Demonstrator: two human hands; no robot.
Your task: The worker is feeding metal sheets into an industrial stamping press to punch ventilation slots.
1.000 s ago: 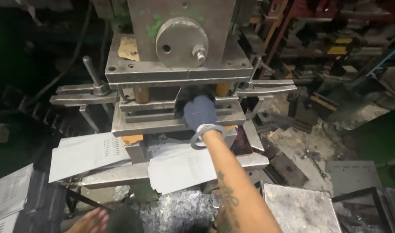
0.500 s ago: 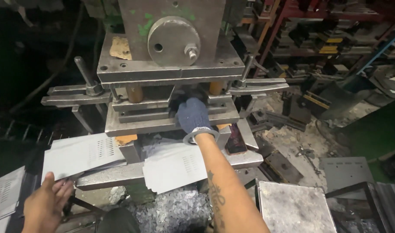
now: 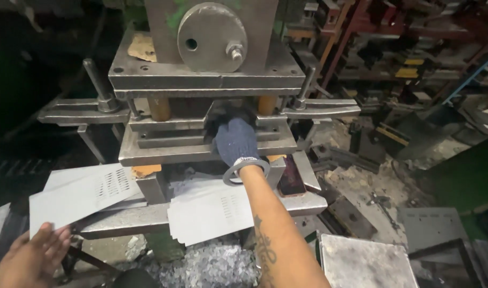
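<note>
My right hand, in a knitted blue glove with a metal ring at the wrist, reaches deep into the narrow slot between the plates of the steel press; its fingers are hidden there, so I cannot tell their grip. My bare left hand, fingers spread, touches the lower edge of a flat grey louvred metal sheet overhanging the press bed. A second perforated sheet lies below my forearm, above shiny scrap shavings.
</note>
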